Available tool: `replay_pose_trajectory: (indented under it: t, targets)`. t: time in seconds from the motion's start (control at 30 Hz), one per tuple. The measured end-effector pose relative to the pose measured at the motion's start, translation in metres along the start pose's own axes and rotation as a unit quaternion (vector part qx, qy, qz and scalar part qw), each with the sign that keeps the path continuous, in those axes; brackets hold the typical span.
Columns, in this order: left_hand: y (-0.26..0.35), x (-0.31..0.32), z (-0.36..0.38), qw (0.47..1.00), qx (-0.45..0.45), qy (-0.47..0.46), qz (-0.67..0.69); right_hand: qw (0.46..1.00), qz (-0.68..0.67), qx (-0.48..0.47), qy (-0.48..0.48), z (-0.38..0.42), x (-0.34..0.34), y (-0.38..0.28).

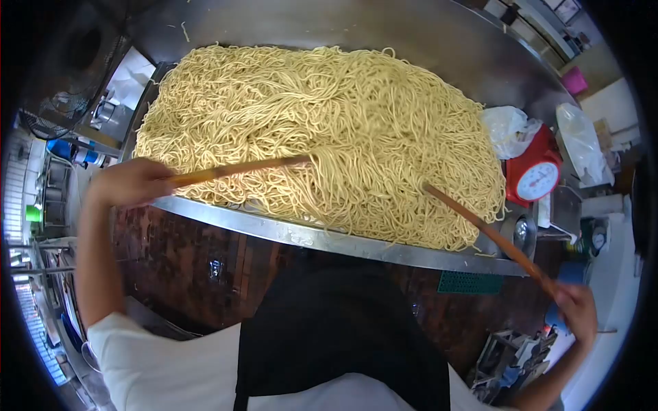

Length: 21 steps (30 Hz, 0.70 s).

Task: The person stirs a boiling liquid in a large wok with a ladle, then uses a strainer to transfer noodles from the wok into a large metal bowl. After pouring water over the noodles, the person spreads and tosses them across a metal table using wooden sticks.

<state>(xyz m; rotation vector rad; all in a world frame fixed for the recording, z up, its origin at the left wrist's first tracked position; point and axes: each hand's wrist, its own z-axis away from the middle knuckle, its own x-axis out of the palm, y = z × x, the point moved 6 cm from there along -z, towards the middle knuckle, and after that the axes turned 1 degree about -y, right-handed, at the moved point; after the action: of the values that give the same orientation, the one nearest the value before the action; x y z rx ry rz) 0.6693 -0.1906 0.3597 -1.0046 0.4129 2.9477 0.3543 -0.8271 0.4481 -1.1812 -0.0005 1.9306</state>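
A wide heap of pale yellow noodles (pixel 288 109) covers much of the metal table (pixel 288 231). At the left, my left hand (pixel 133 182) is closed round a wooden stick (pixel 233 168), whose far end reaches into the middle of the heap with noodles draped over it. My right hand (pixel 577 309), beyond the table's near edge at the lower right, is wrapped round a second wooden stick (pixel 497 238). That stick slants up to the left, and its tip touches the noodles right of the middle.
Right of the noodles stands a red dial scale (pixel 538 179), with a clear plastic bag (pixel 508 130) against it. A round metal bowl (pixel 524 233) sits at the table's right end. A fan (pixel 65 109) is at the upper left. The table has a raised near rim.
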Motion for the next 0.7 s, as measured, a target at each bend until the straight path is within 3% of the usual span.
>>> replay_pose_trajectory:
  t: [0.07, 0.1, 0.13, 0.17, 0.2, 0.23, 0.27, 0.3, 0.33, 0.4, 0.43, 0.5, 0.53, 0.6, 0.63, 0.67, 0.7]
  targets:
    - [-0.045, -0.014, 0.056, 0.991, -0.123, 0.034, 0.050, 0.999, -0.039, 0.022, -0.013, 0.006, -0.006, 0.009]
    - [-0.055, -0.009, 0.055, 0.991, -0.123, 0.037, 0.050, 0.999, 0.028, 0.018, -0.020, -0.007, 0.008, -0.005]
    - [-0.063, 0.006, 0.043, 0.995, -0.104, -0.003, 0.007, 0.995, 0.093, 0.015, -0.025, -0.022, 0.026, -0.021]
    - [-0.067, 0.024, 0.025, 0.995, -0.082, -0.043, -0.035, 0.976, 0.193, -0.099, 0.011, -0.059, 0.059, -0.050]
    - [-0.044, 0.039, -0.004, 0.997, -0.011, 0.016, -0.078, 0.979, 0.173, -0.090, 0.054, -0.082, 0.088, -0.089]
    - [-0.005, 0.053, -0.029, 0.988, 0.062, 0.077, -0.121, 0.967, 0.196, -0.130, 0.093, -0.107, 0.118, -0.116]
    - [0.022, 0.062, -0.040, 0.984, 0.074, 0.110, -0.122, 0.945, 0.204, -0.206, 0.153, -0.115, 0.153, -0.143]
    - [0.047, 0.068, -0.043, 0.978, 0.087, 0.141, -0.125, 0.955, 0.245, -0.150, 0.072, -0.123, 0.181, -0.165]
    - [0.063, 0.061, -0.025, 0.978, 0.033, 0.131, -0.160, 0.958, 0.238, -0.138, 0.082, -0.118, 0.173, -0.154]
    - [0.037, 0.029, 0.012, 0.970, -0.022, 0.111, -0.214, 0.956, 0.180, -0.201, 0.111, -0.108, 0.151, -0.129]
    - [0.027, 0.010, 0.036, 0.972, -0.035, 0.097, -0.212, 0.968, 0.135, -0.200, 0.076, -0.098, 0.126, -0.099]
    - [0.011, -0.016, 0.070, 0.980, -0.013, 0.118, -0.158, 0.987, 0.055, -0.147, 0.025, -0.053, 0.062, -0.054]
    - [0.014, -0.020, 0.068, 0.980, -0.010, 0.115, -0.163, 0.996, 0.032, -0.078, 0.036, -0.023, 0.030, -0.038]
    - [0.014, -0.033, 0.074, 0.971, -0.110, 0.204, 0.064, 0.996, -0.026, 0.016, 0.080, 0.022, -0.015, 0.018]
    - [0.037, -0.032, 0.056, 0.980, -0.090, 0.177, 0.030, 0.991, -0.059, 0.036, 0.117, 0.030, -0.031, 0.046]
    - [0.063, -0.033, 0.023, 0.986, -0.070, 0.152, -0.005, 0.989, 0.055, -0.030, 0.132, 0.009, -0.035, 0.038]
    - [0.095, -0.030, -0.026, 0.972, 0.027, 0.171, -0.158, 0.971, 0.160, -0.086, 0.154, -0.029, -0.027, 0.022]
